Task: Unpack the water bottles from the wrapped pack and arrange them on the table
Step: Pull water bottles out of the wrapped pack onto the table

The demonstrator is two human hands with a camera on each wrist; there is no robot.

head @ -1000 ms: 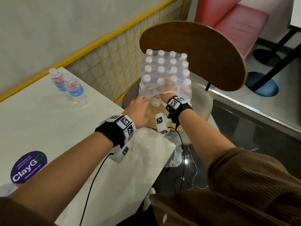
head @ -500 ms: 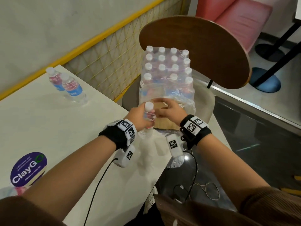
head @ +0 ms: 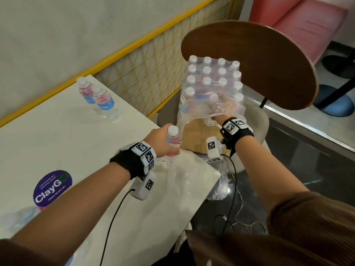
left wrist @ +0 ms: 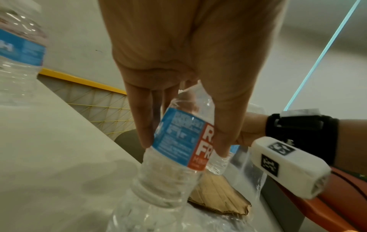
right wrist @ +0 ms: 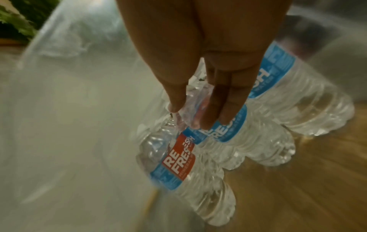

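Note:
The wrapped pack (head: 211,81) of clear, white-capped bottles stands on a chair seat, its film torn open on the near side. My right hand (head: 221,107) is inside the film and grips the top of a bottle (right wrist: 189,100) between thumb and fingers (right wrist: 214,109). My left hand (head: 165,144) holds a single bottle (head: 172,137) upright by its labelled middle, above the table's (head: 57,135) near corner. The left wrist view shows my left hand (left wrist: 178,149) curled round that bottle (left wrist: 178,138). Two bottles (head: 86,91) (head: 104,102) stand on the table's far side.
The chair's wooden backrest (head: 269,64) rises behind the pack. A cardboard tray (head: 196,135) lies under the pack. Loose film (head: 188,169) drapes over the table corner. A yellow mesh fence (head: 146,73) runs along the table's far edge. A purple sticker (head: 52,189) sits near me.
Both hands met on a bottle in front of the pack half a second ago. Now my left hand holds it alone and my right hand has gone back into the film.

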